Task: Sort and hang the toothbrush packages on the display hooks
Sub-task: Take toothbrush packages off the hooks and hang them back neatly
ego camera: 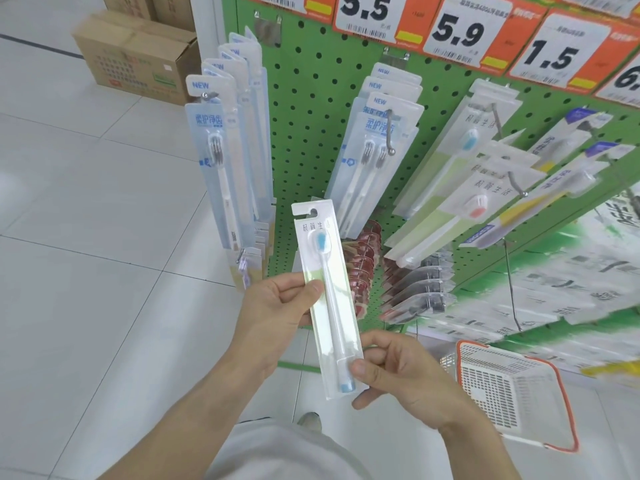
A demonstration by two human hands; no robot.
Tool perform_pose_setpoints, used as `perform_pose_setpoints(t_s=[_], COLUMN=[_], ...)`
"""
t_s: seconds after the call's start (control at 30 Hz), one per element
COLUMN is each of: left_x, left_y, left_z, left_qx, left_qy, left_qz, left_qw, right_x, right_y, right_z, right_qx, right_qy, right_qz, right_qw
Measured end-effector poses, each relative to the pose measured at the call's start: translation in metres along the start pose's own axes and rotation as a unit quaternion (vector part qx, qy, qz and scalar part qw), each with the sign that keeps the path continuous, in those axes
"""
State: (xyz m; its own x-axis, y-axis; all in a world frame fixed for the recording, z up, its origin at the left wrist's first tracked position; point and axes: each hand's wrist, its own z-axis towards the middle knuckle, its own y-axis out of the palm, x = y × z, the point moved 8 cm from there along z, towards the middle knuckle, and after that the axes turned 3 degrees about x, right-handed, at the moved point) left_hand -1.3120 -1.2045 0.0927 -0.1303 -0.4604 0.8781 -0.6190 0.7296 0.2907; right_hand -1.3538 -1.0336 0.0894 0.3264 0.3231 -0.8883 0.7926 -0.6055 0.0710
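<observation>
Head view: a package point(327, 299) with a blue-bristled toothbrush is held upright in front of the pegboard point(311, 109), clear of every hook. It is pinched along its left edge, about mid-height, by the left hand point(277, 306), thumb across the front, and pinched near its bottom right corner by the right hand point(398, 372), thumb on the face by the blue handle end. With a grip at two points, the printed front is kept turned toward the camera, probably so the label can be read and matched before hanging. The hang slot at the top is left free of fingers, which would let it be slid onto a hook.

On the board, packs marked NEW hang in two rows at left and centre; their design differs from the held one. Further right, a pack point(474, 140) with the same print and a blue brush head hangs on a hook point(497, 119), and just below it a similar one with a pink head point(479, 206). The upper right hook is judged the likely match. Price tags point(457, 29) run along the top. A basket point(512, 386) with an orange rim sits low at right, near the right hand; whether it holds anything cannot be told.
</observation>
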Motion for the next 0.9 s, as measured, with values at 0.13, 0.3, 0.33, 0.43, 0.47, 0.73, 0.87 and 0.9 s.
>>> perform_pose_setpoints(t_s=[0.13,0.3,0.33,0.43,0.47,0.73,0.87,0.9], left_x=[0.0,0.0,-0.001,-0.004,-0.004,0.004,0.005,0.005], left_y=[0.0,-0.001,-0.001,-0.001,-0.001,-0.013,-0.012,-0.008], left_z=[0.0,0.001,0.002,0.003,0.004,0.008,0.011,0.011], left_qx=[0.0,0.005,0.004,0.006,0.012,0.089,0.094,0.083], left_qy=[0.004,0.003,0.0,-0.009,-0.008,0.047,0.039,0.034], left_qz=[0.015,0.002,-0.001,-0.013,-0.017,0.024,0.019,0.016], left_qw=[1.0,1.0,1.0,1.0,1.0,0.995,0.995,0.996], right_x=[0.006,0.01,0.009,0.008,0.008,0.001,-0.011,-0.017], right_y=[0.001,-0.006,-0.008,-0.015,-0.017,-0.024,-0.029,-0.026], right_z=[0.002,0.006,0.006,0.008,0.009,0.01,0.003,0.001], right_qx=[0.001,0.046,0.057,0.098,0.114,0.176,0.235,0.246], right_qy=[0.009,0.005,-0.005,-0.02,-0.02,-0.063,-0.103,-0.126], right_qz=[0.01,0.033,0.037,0.06,0.069,0.015,-0.126,-0.179], right_qw=[1.0,0.998,0.998,0.993,0.991,0.982,0.958,0.944])
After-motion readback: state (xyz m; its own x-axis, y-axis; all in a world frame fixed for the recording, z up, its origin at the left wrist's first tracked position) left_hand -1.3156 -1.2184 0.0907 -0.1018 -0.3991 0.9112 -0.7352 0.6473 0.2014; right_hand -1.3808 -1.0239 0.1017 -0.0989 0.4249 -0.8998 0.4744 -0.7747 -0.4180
